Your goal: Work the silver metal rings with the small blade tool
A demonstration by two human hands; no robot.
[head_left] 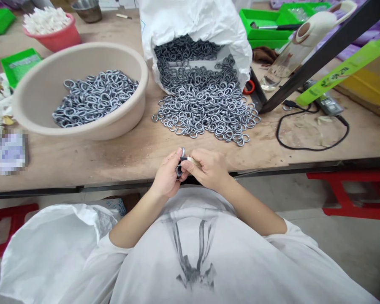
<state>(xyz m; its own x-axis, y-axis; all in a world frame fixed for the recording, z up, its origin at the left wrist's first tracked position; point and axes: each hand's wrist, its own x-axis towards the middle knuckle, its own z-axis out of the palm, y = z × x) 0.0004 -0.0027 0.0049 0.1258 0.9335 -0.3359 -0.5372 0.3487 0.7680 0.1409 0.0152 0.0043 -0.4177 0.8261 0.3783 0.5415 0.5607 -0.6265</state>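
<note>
Close to the table's front edge, my left hand (pixel 167 175) is closed on grey rings (pixel 179 170); at least two show between its fingers. My right hand (pixel 211 168) grips a small tool with a cream handle (pixel 191 160) and a dark end, which meets the rings. Its exact kind is hidden by my fingers. Beyond my hands, a heap of loose grey rings (pixel 205 109) spills from the mouth of a white sack (pixel 193 17) onto the wooden table (pixel 120 156). Farther left, a beige basin (pixel 28 109) holds many similar rings.
At the back left are a red bowl (pixel 57 41) of white pieces and a green tray (pixel 6 63). A dark metal bar (pixel 316 59) slants up at right, near a bottle (pixel 285 63) and a looped black cable (pixel 278 135). A white bag (pixel 44 249) hangs low at left.
</note>
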